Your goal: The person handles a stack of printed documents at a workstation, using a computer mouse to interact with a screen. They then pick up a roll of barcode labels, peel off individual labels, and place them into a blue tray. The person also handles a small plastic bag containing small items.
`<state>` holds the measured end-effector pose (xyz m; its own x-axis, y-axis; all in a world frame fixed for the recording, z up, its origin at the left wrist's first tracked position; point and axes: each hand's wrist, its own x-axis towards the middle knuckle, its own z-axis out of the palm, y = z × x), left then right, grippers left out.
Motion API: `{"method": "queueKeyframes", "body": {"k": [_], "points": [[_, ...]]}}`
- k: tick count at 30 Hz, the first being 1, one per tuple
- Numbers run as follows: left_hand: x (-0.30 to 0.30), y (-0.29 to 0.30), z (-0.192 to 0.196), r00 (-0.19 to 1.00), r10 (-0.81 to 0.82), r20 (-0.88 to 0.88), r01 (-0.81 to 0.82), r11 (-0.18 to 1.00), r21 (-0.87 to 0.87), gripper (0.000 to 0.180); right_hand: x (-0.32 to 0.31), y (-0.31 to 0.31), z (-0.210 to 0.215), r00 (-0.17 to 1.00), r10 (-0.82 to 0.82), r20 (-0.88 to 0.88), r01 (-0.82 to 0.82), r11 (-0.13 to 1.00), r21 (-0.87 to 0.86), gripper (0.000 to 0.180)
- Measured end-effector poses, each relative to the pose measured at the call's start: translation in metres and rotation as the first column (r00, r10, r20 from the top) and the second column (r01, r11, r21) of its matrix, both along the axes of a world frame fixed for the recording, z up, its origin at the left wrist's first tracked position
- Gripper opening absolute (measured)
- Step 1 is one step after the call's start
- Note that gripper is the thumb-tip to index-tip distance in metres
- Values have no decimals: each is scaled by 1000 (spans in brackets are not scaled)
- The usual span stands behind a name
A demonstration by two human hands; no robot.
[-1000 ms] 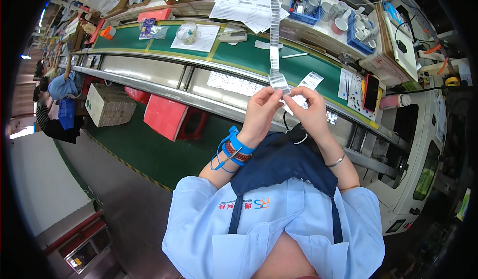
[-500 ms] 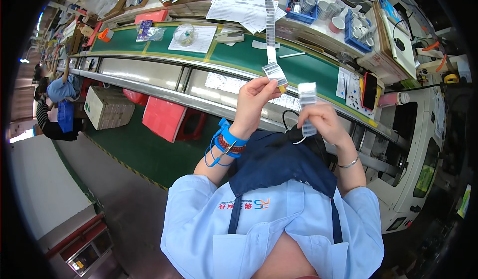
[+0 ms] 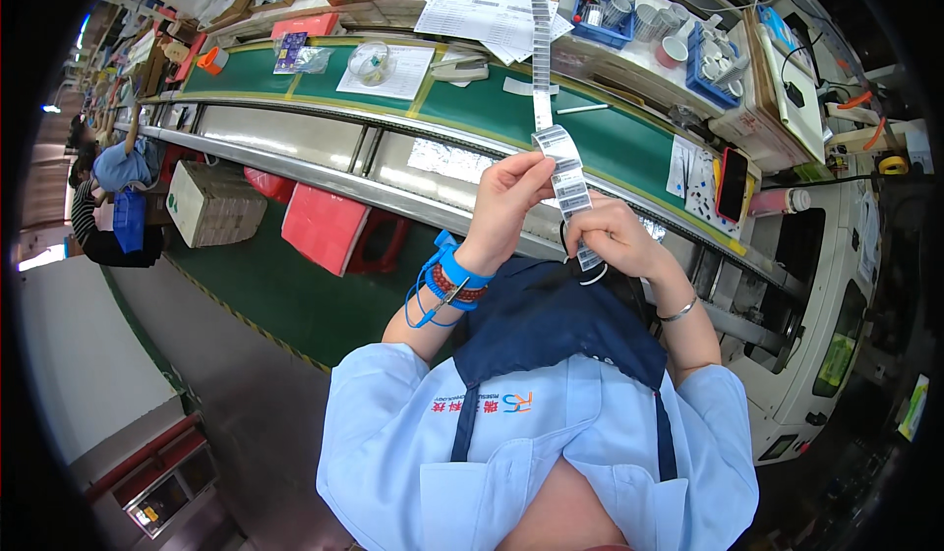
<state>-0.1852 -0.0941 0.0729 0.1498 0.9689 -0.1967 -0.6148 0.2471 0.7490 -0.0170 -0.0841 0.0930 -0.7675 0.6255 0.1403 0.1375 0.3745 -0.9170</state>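
head view: risk first — long label strip [image 3: 562,173] hanging from above, stretched between two hands, liable to tear at a perforation or twist if pulled unevenly; sticky labels could also fold onto themselves where the strip slackens near the lap. left hand [image 3: 506,202] raised, thumb and fingers pinched together on the strip's upper part, just below where it drops in front of the green conveyor belt [image 3: 492,109]. right hand [image 3: 615,236] lower, just beside the left, fingers curled closed on the strip's lower end, tail of it poking out below the palm. blue coiled wrist strap [image 3: 444,274] on the left wrist, thin bracelet [image 3: 680,308] on the right. dark apron [image 3: 551,325] directly beneath both hands. red stool [image 3: 329,229] under the line, cardboard box [image 3: 211,202] beside it, well apart from the hands. phone [image 3: 733,185] lying on the bench edge to the right.
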Motion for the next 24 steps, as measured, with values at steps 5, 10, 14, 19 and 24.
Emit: {"method": "queueKeyframes", "body": {"k": [5, 10, 14, 19, 24], "points": [[0, 0, -1, 1000, -4, 3, 4, 1000, 19, 19, 1, 0, -2, 1000, 0, -6, -1, 999, -38, 13], [0, 0, 1, 1000, -17, 16, 17, 999, 30, 19, 3, 0, -4, 1000, -17, -13, 16, 999, -51, 14], [-1, 0, 1, 999, -29, 15, 28, 999, 33, 19, 4, -1, -4, 1000, -19, -3, 18, 997, -74, 14], [-1, -1, 0, 999, -28, 22, 27, 999, 39, 18, 3, -2, -4, 1000, -18, -11, 17, 996, -83, 15], [-1, -3, 2, 1000, -12, 5, 11, 999, 45, 17, 2, -3, -5, 1000, -18, -10, 17, 996, -87, 16]]}}
